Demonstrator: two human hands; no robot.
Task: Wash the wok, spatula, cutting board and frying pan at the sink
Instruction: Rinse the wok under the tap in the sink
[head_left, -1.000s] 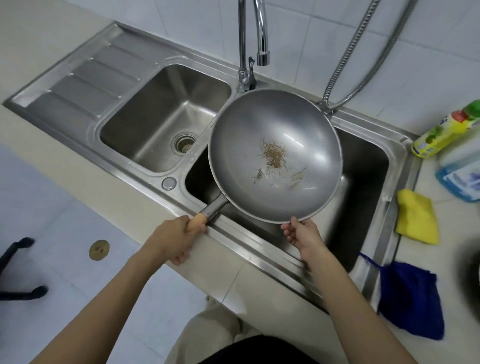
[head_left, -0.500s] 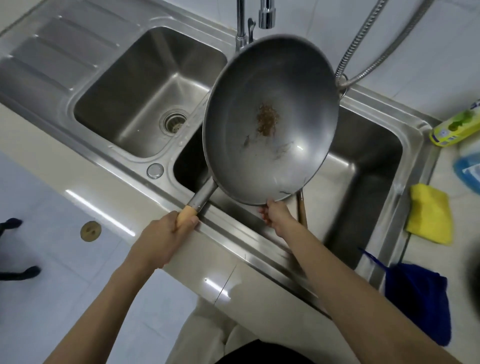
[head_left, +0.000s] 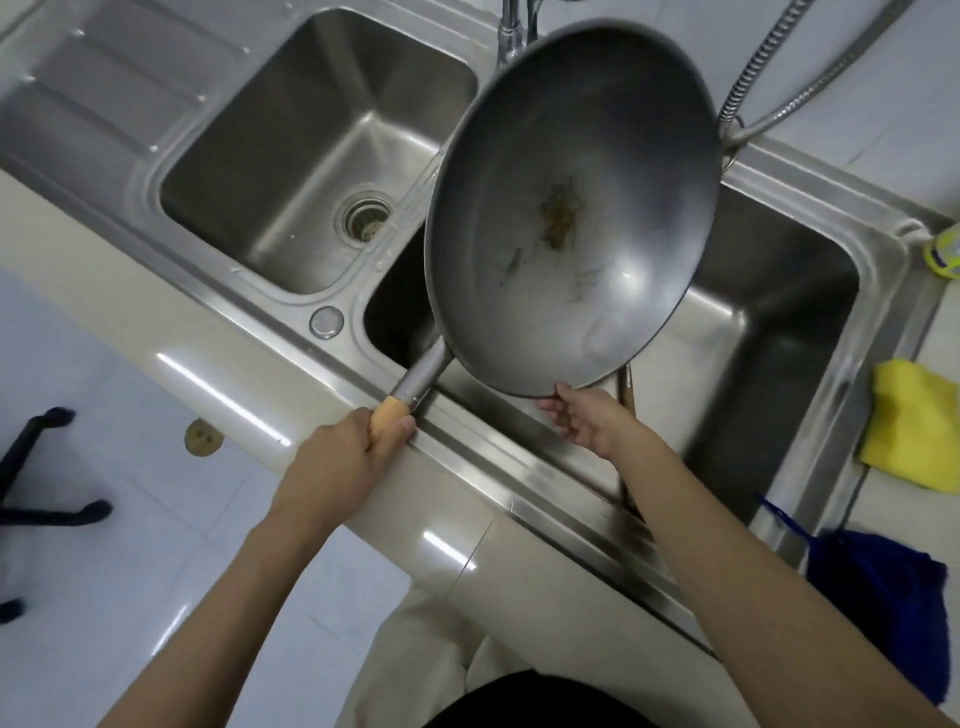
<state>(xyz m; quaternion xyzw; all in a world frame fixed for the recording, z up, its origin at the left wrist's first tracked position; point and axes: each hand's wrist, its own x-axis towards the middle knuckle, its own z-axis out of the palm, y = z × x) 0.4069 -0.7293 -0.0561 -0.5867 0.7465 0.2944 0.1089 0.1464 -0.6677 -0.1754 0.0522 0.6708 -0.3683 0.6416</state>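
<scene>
A large grey metal wok with brown food bits in its bowl hangs tilted over the right basin of the steel double sink. My left hand grips its wooden handle at the sink's front rim. My right hand holds the wok's near rim from below, fingers curled under the edge. A thin wooden handle, maybe the spatula's, stands in the right basin behind my right hand. Cutting board and frying pan are out of sight.
The left basin has a drain strainer and a ribbed drainboard beside it. The tap and a metal hose rise behind the wok. On the right counter lie a yellow cloth, a blue cloth and a detergent bottle.
The wok has tipped up more steeply, its far rim rising toward the tap, and both hands have shifted with it. A wooden handle has come into view in the right basin.
</scene>
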